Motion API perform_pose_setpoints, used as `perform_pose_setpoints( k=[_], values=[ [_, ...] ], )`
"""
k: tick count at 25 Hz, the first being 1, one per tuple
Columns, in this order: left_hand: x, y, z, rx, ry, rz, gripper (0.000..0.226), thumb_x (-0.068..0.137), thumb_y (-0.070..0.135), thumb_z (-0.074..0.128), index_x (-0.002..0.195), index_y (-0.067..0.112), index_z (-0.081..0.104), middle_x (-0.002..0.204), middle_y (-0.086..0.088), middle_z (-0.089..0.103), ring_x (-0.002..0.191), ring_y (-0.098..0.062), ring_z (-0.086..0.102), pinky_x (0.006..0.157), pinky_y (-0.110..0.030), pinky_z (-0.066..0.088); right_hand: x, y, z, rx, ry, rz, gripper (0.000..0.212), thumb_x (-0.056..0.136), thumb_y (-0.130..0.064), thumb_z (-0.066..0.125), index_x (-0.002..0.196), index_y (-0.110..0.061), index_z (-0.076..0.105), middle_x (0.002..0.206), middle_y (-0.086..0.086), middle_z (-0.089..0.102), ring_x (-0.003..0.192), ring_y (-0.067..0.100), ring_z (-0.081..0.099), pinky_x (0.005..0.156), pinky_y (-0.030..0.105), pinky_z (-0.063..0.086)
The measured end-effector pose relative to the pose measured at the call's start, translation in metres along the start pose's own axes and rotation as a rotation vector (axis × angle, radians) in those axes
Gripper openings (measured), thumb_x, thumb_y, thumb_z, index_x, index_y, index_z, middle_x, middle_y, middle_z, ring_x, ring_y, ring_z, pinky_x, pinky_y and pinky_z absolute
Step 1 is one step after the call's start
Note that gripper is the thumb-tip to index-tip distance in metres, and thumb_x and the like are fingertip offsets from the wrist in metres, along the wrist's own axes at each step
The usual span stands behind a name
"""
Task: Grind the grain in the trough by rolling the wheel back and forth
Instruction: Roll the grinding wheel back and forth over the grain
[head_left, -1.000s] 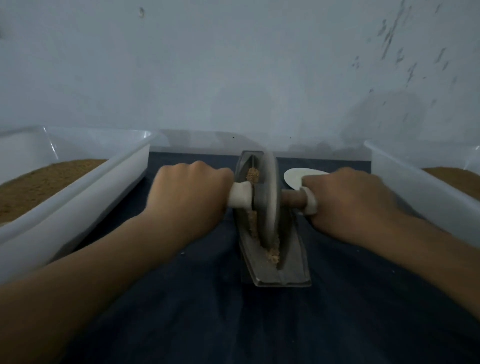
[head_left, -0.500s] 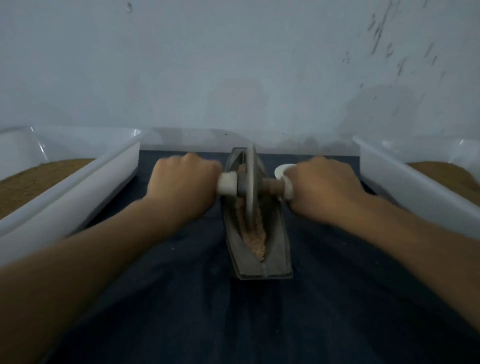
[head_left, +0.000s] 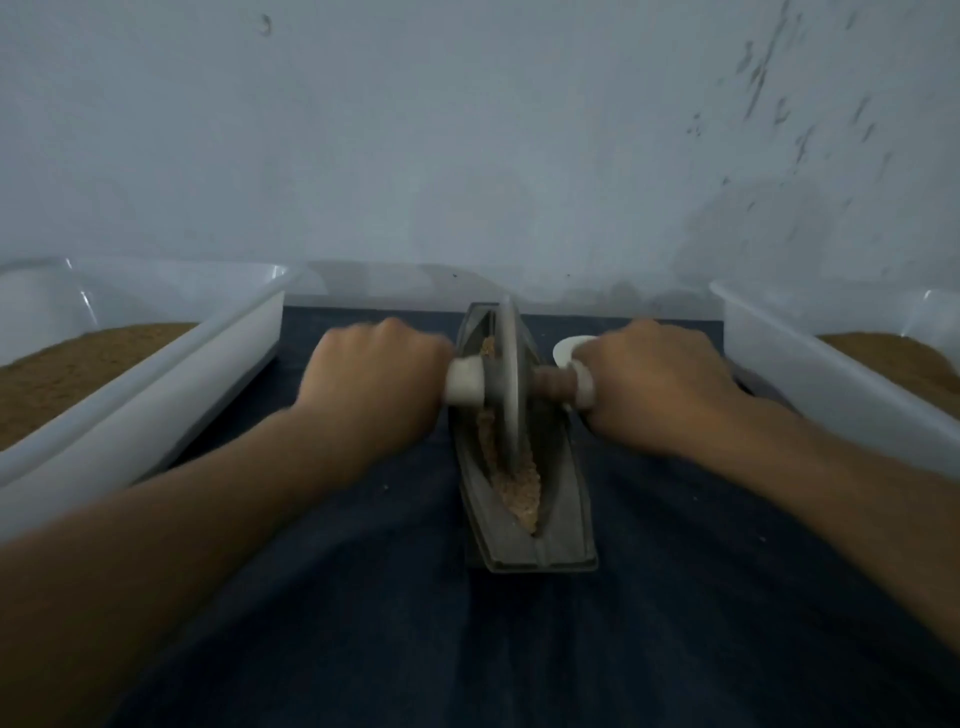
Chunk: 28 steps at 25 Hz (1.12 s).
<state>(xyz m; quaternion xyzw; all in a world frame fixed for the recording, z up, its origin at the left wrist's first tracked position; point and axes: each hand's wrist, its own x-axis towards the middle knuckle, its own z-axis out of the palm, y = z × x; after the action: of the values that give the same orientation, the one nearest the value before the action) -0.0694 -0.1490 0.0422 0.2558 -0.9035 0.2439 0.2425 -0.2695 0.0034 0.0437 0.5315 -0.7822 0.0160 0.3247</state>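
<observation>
A grey boat-shaped metal trough (head_left: 563, 535) lies lengthwise on a dark blue cloth (head_left: 467, 649). A thin grey wheel (head_left: 509, 384) stands upright in its groove, toward the far end. Light brown crushed grain (head_left: 522, 491) lies along the groove near the wheel and at the near end. My left hand (head_left: 374, 379) grips the wheel's left axle handle, whose white end (head_left: 464, 387) shows. My right hand (head_left: 654, 384) grips the right handle, with brown axle (head_left: 555, 387) visible beside it.
A white plastic tub (head_left: 156, 395) holding brown grain stands at the left, another white tub (head_left: 810, 374) with grain at the right. A small white dish (head_left: 569, 348) peeks out behind my right hand. A pale wall rises just behind.
Both hands pushed the wheel away from me along the trough, from about the middle toward the far end, uncovering more grain at the near end.
</observation>
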Motion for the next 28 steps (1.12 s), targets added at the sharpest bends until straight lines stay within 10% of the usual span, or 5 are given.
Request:
perform_pose_setpoints(
  k=[3, 11, 16, 24, 28],
  values=[
    [-0.029, -0.012, -0.003, -0.045, 0.16, 0.078, 0.029, 0.063, 0.034, 0.06, 0.067, 0.031, 0.032, 0.056, 0.012, 0.01, 0.044, -0.01, 0.003, 0.049, -0.017, 0.005, -0.024, 0.004, -0.01, -0.074, 0.219, -0.053, 0.026, 0.053, -0.049, 0.052, 0.058, -0.032, 0.033, 0.049, -0.014, 0.011, 0.041, 0.005, 0.005, 0.048, 0.013, 0.006],
    [0.034, 0.002, 0.007, -0.026, -0.197, -0.125, 0.009, 0.088, 0.026, 0.059, 0.096, 0.026, 0.065, 0.081, -0.001, 0.057, 0.068, -0.025, 0.056, 0.059, -0.034, 0.039, 0.041, -0.008, -0.005, 0.139, -0.287, 0.1, 0.006, 0.086, -0.035, 0.065, 0.082, -0.031, 0.061, 0.085, -0.003, 0.064, 0.081, 0.024, 0.063, 0.062, 0.031, 0.042],
    [-0.025, -0.013, 0.008, -0.056, 0.199, 0.055, 0.026, 0.066, 0.036, 0.051, 0.069, 0.033, 0.026, 0.054, 0.013, 0.013, 0.045, -0.008, 0.002, 0.05, -0.017, 0.005, -0.024, 0.004, -0.005, -0.069, 0.226, -0.046, 0.034, 0.054, -0.048, 0.054, 0.061, -0.033, 0.025, 0.047, -0.014, 0.016, 0.04, 0.003, 0.011, 0.047, 0.014, 0.007],
    [0.032, -0.003, 0.022, -0.073, -0.177, -0.165, 0.003, 0.089, 0.028, 0.058, 0.091, 0.028, 0.06, 0.081, 0.001, 0.058, 0.068, -0.024, 0.056, 0.058, -0.033, 0.037, 0.043, -0.014, -0.008, 0.054, -0.194, 0.105, 0.008, 0.086, -0.033, 0.068, 0.089, -0.028, 0.063, 0.087, 0.0, 0.063, 0.083, 0.027, 0.065, 0.062, 0.03, 0.041],
    [-0.024, -0.013, 0.006, -0.02, 0.224, 0.083, 0.017, 0.067, 0.039, 0.052, 0.069, 0.032, 0.036, 0.054, 0.012, 0.017, 0.042, -0.015, 0.013, 0.049, -0.018, 0.006, -0.033, -0.004, -0.019, -0.018, 0.206, -0.041, 0.033, 0.058, -0.046, 0.061, 0.063, -0.033, 0.031, 0.051, -0.014, 0.016, 0.041, 0.003, 0.012, 0.046, 0.016, 0.008]
  ],
)
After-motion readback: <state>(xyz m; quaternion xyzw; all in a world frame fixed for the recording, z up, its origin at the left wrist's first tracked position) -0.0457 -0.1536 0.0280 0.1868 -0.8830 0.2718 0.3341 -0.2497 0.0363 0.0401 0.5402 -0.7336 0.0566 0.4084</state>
